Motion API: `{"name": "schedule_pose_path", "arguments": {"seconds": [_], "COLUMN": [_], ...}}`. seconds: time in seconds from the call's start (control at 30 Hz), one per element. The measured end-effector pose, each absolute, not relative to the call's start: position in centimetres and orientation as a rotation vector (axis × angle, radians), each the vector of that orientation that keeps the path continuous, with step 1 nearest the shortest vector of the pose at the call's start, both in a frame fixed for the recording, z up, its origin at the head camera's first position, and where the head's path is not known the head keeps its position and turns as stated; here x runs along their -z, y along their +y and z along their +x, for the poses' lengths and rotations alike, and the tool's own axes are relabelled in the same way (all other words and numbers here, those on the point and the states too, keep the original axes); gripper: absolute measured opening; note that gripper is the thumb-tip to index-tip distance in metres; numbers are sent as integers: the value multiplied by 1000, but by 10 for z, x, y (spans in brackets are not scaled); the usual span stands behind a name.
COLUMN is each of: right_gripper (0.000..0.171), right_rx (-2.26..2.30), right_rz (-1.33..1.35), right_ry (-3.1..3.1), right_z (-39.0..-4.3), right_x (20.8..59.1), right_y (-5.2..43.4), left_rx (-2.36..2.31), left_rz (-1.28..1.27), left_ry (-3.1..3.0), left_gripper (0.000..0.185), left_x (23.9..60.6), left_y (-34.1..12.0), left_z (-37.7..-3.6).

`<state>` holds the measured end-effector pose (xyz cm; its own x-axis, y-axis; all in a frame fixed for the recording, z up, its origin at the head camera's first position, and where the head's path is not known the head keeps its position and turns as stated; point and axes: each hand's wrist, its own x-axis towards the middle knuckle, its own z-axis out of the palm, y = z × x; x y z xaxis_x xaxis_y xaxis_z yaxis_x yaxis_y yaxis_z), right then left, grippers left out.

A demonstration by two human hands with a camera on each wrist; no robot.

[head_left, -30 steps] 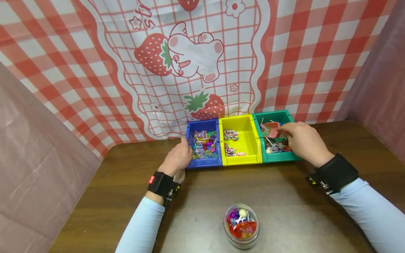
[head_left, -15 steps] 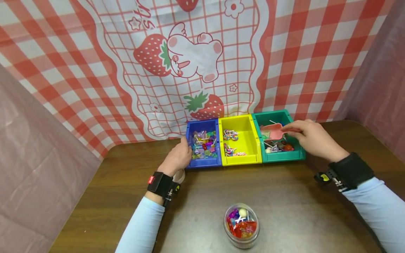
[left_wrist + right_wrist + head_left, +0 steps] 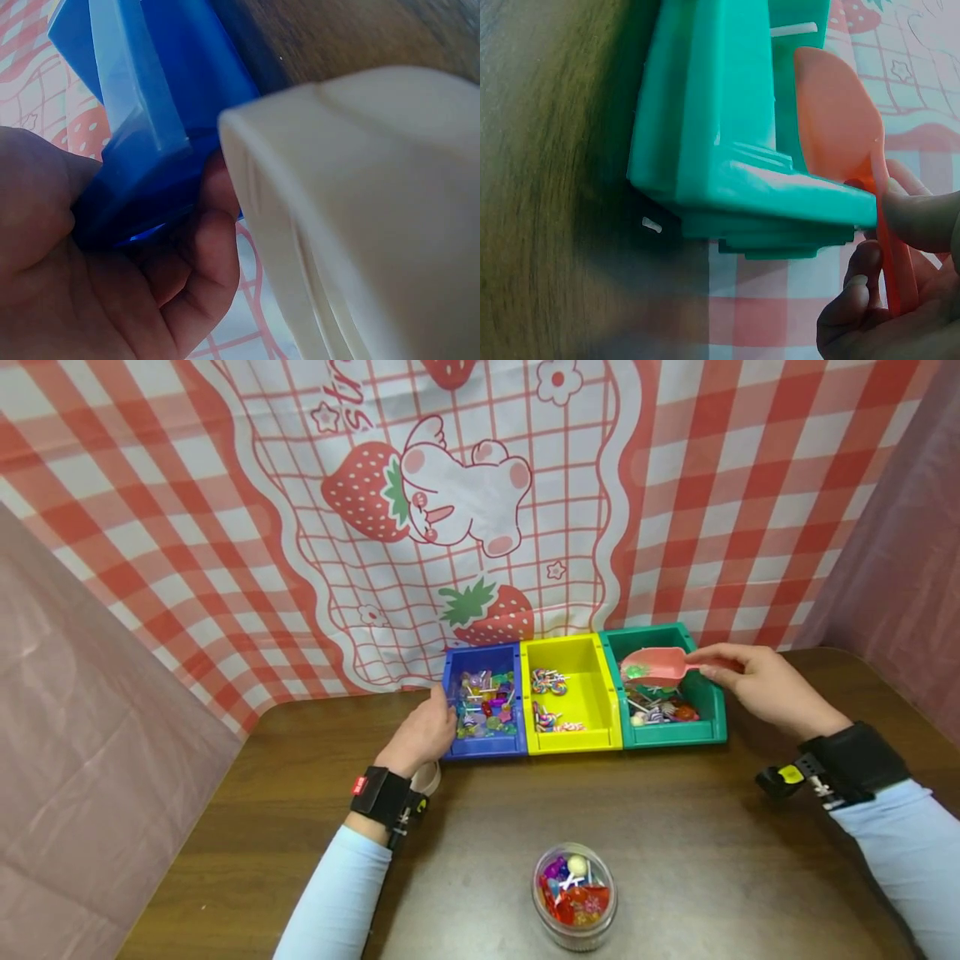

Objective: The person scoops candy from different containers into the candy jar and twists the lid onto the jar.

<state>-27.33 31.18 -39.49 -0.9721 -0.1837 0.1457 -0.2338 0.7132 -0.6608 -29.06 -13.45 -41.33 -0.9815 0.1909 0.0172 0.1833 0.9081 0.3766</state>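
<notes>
My right hand (image 3: 780, 685) pinches the handle of a pink scoop (image 3: 663, 668) between thumb and fingers. The scoop is over the green bin (image 3: 712, 731), and something light green lies in its bowl. Mixed small lollipops and candy-like pieces (image 3: 660, 710) lie in that bin below it. At the other end of the row, my left hand (image 3: 420, 735) grips the side wall of the blue bin (image 3: 150, 120), fingers curled round it. Colourful translucent pieces (image 3: 483, 706) fill much of the blue bin. Between the two, the yellow bin (image 3: 588, 693) holds small striped lollipops (image 3: 549, 681).
A clear jar (image 3: 575, 935) with colourful pieces inside stands near the front of the wooden table (image 3: 480, 827). Beside my left wrist lies a cream-white lid (image 3: 360, 180). A checked strawberry cloth (image 3: 480, 485) hangs behind the bins. One small white bit (image 3: 652, 224) lies by the green bin.
The right hand has drawn back to the right, lifting the scoop from among the pieces in the green bin. The left hand stays on the blue bin.
</notes>
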Motion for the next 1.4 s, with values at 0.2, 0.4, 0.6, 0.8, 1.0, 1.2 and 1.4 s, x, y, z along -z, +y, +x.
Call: {"name": "schedule_pose_path", "arguments": {"seconds": [0.2,0.4,0.6,0.8,1.0,1.2,1.4], "right_gripper": [44,47,43,33,27,30,31], "right_rx": [-1299,-1420,-1550,-1642,-1514,-1519,-1554], "right_rz": [303,303,401,619,986,1373,1675], "right_ry": [-2795,-2749,-2715,-2719,-2743,-2719,-2662], "right_z": [-275,-274,-265,-254,-240,-229,-222], "right_x": [394,390,380,368,356,347,348], "right_y": [319,319,313,299,286,273,262], "left_rx": [-587,-585,-590,-602,-612,-613,-610], "left_rz": [281,272,266,276,270,246,238], "left_ry": [3042,3039,3032,3022,3003,2984,2994], "left_gripper": [46,47,48,51,54,54,53], "left_x": [413,413,413,413,412,412,412], "left_y": [-134,-134,-135,-135,-135,-134,-135], "left_z": [-290,-291,-291,-291,-291,-291,-290]}}
